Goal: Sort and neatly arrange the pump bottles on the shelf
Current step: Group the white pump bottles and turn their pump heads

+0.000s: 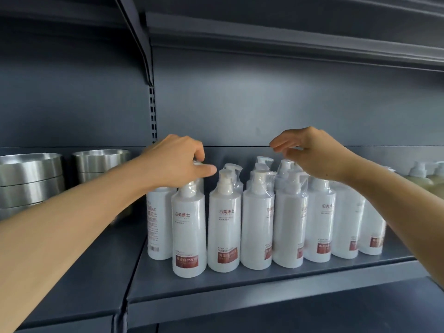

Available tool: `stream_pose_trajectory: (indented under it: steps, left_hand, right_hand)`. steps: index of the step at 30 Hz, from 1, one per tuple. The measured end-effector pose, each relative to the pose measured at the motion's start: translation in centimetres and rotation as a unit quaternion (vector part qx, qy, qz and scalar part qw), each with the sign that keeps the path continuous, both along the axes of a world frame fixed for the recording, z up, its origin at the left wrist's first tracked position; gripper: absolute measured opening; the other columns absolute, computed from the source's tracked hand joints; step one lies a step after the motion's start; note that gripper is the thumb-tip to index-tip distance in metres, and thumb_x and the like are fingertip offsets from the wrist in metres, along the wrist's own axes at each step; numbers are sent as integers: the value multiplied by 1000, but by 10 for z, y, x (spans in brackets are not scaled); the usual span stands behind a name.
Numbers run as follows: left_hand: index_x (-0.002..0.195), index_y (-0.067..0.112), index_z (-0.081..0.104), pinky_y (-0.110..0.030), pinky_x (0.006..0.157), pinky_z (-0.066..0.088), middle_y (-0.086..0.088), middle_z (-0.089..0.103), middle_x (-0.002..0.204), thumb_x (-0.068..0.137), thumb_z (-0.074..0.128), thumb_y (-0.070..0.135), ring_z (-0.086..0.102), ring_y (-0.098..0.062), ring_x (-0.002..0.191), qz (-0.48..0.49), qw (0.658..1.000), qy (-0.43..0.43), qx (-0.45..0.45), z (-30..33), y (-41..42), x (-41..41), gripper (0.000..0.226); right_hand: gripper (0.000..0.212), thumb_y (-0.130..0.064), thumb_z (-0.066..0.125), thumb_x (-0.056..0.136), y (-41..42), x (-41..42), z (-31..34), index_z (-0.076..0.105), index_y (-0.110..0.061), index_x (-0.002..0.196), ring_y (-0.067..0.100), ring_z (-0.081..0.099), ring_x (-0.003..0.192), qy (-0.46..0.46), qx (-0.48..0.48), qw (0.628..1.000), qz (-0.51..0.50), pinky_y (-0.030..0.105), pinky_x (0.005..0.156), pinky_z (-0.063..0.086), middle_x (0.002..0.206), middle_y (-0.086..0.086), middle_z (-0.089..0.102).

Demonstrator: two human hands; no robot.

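Observation:
Several white pump bottles with red-brown labels stand in rows on the dark grey shelf (240,282). My left hand (177,159) grips the pump head of a bottle at the left end; the front-left bottle (189,231) stands just below it. A bottle (157,224) turned with its barcode side out stands behind it. My right hand (312,152) hovers over the pump tops of the bottles right of the middle (289,222), fingers loosely curved and holding nothing. The bottle in the middle of the front row (224,227) faces forward.
Stacked steel bowls (31,179) and a second steel stack (101,164) sit on the neighbouring shelf to the left. Yellowish pump bottles (419,176) stand at the far right. An upper shelf (288,44) hangs overhead. A slotted upright (153,111) divides the two bays.

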State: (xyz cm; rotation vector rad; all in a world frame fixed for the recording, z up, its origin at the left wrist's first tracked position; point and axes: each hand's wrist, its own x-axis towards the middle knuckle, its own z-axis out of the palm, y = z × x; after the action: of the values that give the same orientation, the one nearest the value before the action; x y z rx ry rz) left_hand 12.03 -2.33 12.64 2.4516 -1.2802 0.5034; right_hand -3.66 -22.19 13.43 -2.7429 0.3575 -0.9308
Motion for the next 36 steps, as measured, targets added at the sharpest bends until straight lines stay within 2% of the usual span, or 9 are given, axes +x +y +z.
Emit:
stream_pose_trajectory:
  steps: [4,12,15,23,27,30,32,34,36]
  left_hand:
    - [112,29,60,-35,86,46,6,63,107,85,54,56,55,-22,105,-6,998,-55,-8,13,-25,-17,38]
    - [105,28,62,-36,93,47,6,63,110,87,58,41,55,-19,104,-81,996,-16,34,25,-103,-44,22]
    - [109,24,63,-28,90,44,6,63,111,89,58,36,52,-15,101,-94,995,-8,45,31,-134,-55,23]
    - [118,25,60,-23,84,40,6,59,119,90,59,33,51,-14,100,-95,989,36,111,42,-223,-77,30]
    - [123,25,58,-29,96,45,6,61,120,87,64,33,57,-16,107,-93,979,68,171,42,-261,-87,37]
    - [122,24,61,-28,95,46,7,65,115,86,65,32,59,-14,103,-92,969,79,218,39,-281,-92,37]
    - [116,23,65,-24,83,47,7,68,106,87,65,29,60,-12,90,-91,962,78,246,35,-292,-92,29]
    - [108,23,69,-22,71,46,5,70,93,87,65,26,59,-11,76,-94,954,87,270,31,-299,-89,21]
    - [98,22,72,-24,71,48,5,71,85,85,66,24,62,-12,72,-96,951,94,279,30,-303,-87,14]
  right_hand:
    - [34,5,45,91,-24,-21,3,67,-13,110,22,63,104,-12,30,999,-39,25,90,45,109,6,69]
    - [34,5,44,92,-87,-56,13,68,-13,108,24,63,105,-12,29,995,-99,31,95,46,109,6,70]
    - [32,5,45,92,-116,-62,18,67,-11,109,24,62,106,-1,27,994,-106,30,97,44,111,6,69]
    - [32,-5,52,91,-201,-56,20,62,-22,116,18,59,111,163,67,982,-66,30,101,43,114,-4,65]
    - [36,-13,59,89,-226,-44,22,57,-27,122,16,56,115,219,112,969,4,36,105,43,121,-6,62]
    - [39,-16,61,88,-238,-35,19,57,-27,125,15,56,116,270,99,957,41,36,106,41,121,-9,62]
    - [35,-17,61,88,-243,-30,14,60,-24,122,15,59,112,291,91,950,64,32,102,44,116,-8,66]
    - [25,-16,61,88,-247,-25,8,65,-18,113,17,64,103,281,97,951,86,28,95,49,107,-4,70]
    - [19,-13,61,87,-252,-22,4,68,-14,105,19,68,93,256,108,955,104,29,89,53,98,0,72]
